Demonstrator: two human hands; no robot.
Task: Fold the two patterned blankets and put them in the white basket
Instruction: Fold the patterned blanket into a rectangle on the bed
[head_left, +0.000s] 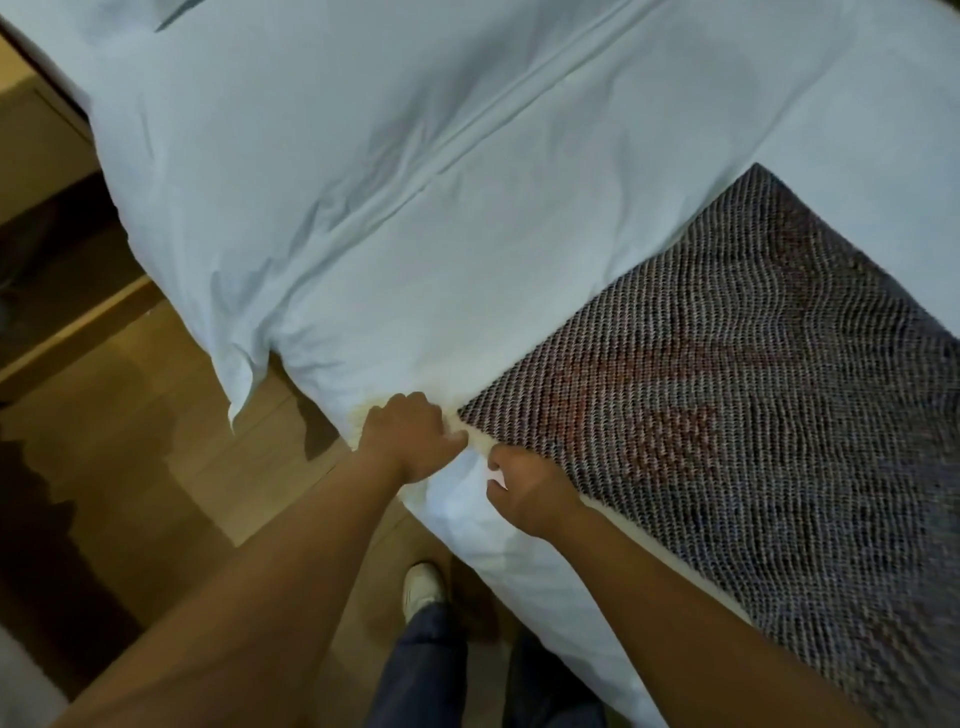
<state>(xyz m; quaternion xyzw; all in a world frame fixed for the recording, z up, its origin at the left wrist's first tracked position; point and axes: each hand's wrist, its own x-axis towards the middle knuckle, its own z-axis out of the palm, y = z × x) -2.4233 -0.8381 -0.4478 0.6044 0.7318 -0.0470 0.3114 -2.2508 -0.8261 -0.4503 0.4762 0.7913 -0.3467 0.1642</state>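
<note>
One patterned blanket, dark with a fine white weave and reddish patches, lies spread flat on the right side of the bed. Its near-left corner shows a cream fleecy underside. My left hand is closed on that cream corner at the bed's edge. My right hand pinches the blanket's cream edge just to the right of it. The two hands are almost touching. No second blanket and no white basket are in view.
The bed carries a pale blue-white duvet with a seam running diagonally; one duvet corner hangs off the left edge. Wooden floor lies to the left and below. My legs and a white shoe stand beside the bed.
</note>
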